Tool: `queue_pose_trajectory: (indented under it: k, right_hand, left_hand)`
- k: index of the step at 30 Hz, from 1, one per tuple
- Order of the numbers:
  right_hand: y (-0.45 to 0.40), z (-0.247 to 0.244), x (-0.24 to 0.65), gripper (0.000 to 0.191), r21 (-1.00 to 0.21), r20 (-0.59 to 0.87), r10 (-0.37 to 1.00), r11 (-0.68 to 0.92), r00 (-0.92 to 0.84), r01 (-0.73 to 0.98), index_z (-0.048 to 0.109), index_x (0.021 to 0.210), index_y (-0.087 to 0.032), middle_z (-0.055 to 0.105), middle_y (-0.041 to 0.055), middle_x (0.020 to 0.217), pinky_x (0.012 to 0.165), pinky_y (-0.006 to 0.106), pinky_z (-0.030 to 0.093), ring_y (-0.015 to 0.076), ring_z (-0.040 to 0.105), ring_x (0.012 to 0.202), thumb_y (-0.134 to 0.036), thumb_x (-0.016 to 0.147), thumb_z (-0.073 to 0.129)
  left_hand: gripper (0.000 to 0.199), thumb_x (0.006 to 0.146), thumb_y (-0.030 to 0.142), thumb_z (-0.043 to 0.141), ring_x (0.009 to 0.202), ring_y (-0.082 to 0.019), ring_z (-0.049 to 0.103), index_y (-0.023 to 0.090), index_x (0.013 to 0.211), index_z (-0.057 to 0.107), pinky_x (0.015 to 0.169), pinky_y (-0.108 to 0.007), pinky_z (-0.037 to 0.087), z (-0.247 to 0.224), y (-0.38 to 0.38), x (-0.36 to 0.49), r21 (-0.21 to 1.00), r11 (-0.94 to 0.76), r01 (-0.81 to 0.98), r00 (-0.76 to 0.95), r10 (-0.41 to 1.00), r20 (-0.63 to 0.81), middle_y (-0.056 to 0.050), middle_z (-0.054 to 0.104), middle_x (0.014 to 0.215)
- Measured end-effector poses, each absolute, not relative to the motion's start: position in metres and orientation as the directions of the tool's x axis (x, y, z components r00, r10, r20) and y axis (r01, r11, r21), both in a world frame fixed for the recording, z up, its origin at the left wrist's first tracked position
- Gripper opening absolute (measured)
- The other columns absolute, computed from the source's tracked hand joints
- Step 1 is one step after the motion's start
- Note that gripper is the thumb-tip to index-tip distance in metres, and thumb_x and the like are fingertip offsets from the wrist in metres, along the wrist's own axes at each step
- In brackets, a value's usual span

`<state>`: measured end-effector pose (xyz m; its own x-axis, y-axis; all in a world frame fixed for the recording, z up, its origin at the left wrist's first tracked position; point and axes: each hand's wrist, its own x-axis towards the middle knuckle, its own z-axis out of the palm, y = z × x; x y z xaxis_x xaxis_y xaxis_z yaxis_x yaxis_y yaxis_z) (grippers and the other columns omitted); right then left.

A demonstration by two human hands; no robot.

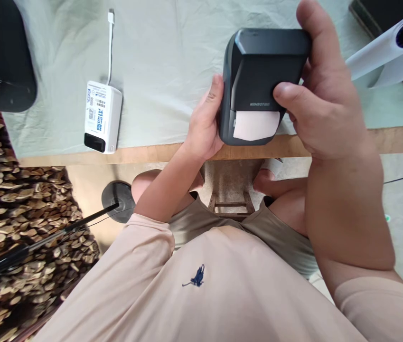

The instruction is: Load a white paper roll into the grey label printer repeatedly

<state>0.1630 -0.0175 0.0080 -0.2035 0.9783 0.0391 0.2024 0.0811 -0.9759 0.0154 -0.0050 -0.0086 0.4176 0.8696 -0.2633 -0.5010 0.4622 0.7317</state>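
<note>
A dark label printer (268, 78) is held up over the table's front edge, with a blank white label (256, 125) showing at its lower end. My left hand (206, 118) grips its left side, thumb along the edge and the other fingers hidden behind it. On the right side, my right hand (324, 90) holds the printer, its thumb on the black front cover and a finger at the top right corner.
On the pale cloth-covered table (158, 71) lies a white power bank (102, 118) with a short cable. A black object (2, 57) is at the far left, a white paper roll (389, 47) at the right. A stand base (117, 202) and stacked firewood (26, 204) are below left.
</note>
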Motion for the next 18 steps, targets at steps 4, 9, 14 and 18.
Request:
queue_pose_trajectory:
  k: [4,9,14,18]
  right_hand:
    - [-0.018,0.011,0.162,0.059,-0.978,0.071,0.971,0.112,-0.227,0.173,0.013,0.123,-0.027,0.010,-0.0085,0.131,0.090,0.008,0.040,0.0038,0.028,0.118,-0.025,0.071,0.041]
    - [-0.018,0.008,0.165,0.062,-0.959,0.046,0.972,0.108,-0.229,0.264,0.010,0.124,-0.028,0.010,-0.0080,0.131,0.082,0.006,0.042,0.0043,0.034,0.114,-0.026,0.071,0.042]
    - [-0.019,0.010,0.165,0.066,-0.958,0.051,0.971,0.114,-0.235,0.263,0.006,0.125,-0.025,0.008,-0.0047,0.132,0.074,0.008,0.044,0.0035,0.039,0.106,-0.029,0.070,0.043]
    - [-0.021,0.018,0.163,0.074,-0.965,0.045,0.955,0.117,-0.293,0.234,0.002,0.123,-0.029,-0.002,-0.0051,0.132,0.071,0.011,0.046,0.0039,0.039,0.106,-0.027,0.065,0.048]
  left_hand:
    - [0.039,0.078,0.044,0.029,0.124,-0.020,0.024,0.021,0.099,0.053,0.099,-0.033,0.035,-0.010,-0.005,0.016,0.750,0.427,-0.505,0.410,0.883,-0.227,0.003,0.055,0.105]
    - [0.041,0.074,0.048,0.034,0.123,-0.020,0.026,0.021,0.099,0.052,0.095,-0.034,0.039,-0.019,-0.003,0.012,0.794,0.451,-0.408,0.342,0.882,-0.325,0.005,0.056,0.099]
    - [0.042,0.069,0.051,0.043,0.124,-0.020,0.024,0.020,0.095,0.053,0.096,-0.031,0.040,-0.022,-0.002,0.009,0.784,0.490,-0.381,0.283,0.869,-0.406,0.002,0.058,0.095]
    - [0.039,0.073,0.049,0.036,0.125,-0.020,0.022,0.023,0.098,0.053,0.099,-0.033,0.037,-0.014,0.000,0.011,0.775,0.481,-0.410,0.409,0.856,-0.315,0.001,0.059,0.096]
